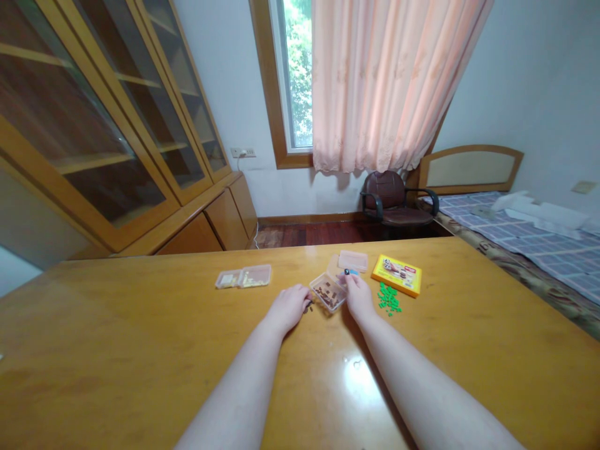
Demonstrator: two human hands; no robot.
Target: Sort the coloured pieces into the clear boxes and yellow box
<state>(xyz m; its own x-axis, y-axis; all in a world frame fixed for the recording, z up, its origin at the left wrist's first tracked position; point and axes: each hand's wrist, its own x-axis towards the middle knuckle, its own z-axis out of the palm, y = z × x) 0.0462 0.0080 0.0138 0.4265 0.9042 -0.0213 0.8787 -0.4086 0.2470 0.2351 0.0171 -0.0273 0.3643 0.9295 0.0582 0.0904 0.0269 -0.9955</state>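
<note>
A small clear plastic box (328, 292) with several brown pieces in it stands on the wooden table (140, 337) between my hands. My left hand (290, 306) rests just left of the box, fingers curled over a small dark piece at the box's corner. My right hand (359, 294) is at the box's right edge, fingers pinched together. A small dark and blue object (349, 272) lies just beyond its fingertips. The box's clear lid (353, 260) lies behind.
A yellow booklet or box (396, 274) and a pile of small green pieces (389, 299) lie right of my right hand. An open clear case (244, 277) with pale pieces sits to the left. A chair (396, 200), a bed (525, 231) and glass-fronted cabinets (117, 125) surround the table.
</note>
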